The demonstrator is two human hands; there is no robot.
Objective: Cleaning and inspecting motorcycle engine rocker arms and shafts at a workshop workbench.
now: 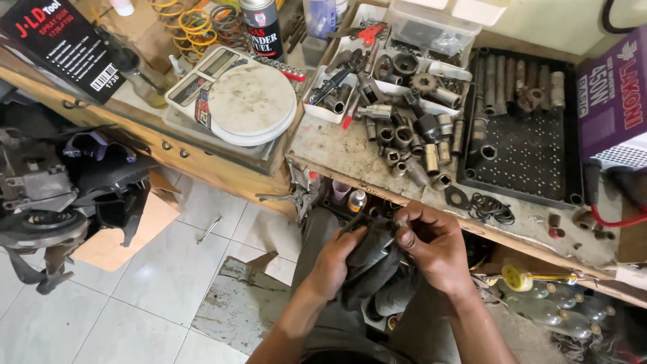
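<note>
Cluttered workbench (350, 158), front edge | dark metal part (373, 251) below edge, long axis toward bench | left hand (335, 264) closed around it | right hand (435, 246) pinches upper end.

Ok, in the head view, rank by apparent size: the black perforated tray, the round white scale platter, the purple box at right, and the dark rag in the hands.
1. Black perforated tray
2. Round white scale platter
3. Dark rag, though it lies nearer the camera and both hands cover part of it.

Purple box: cut off by the frame edge, so unranked.
</note>
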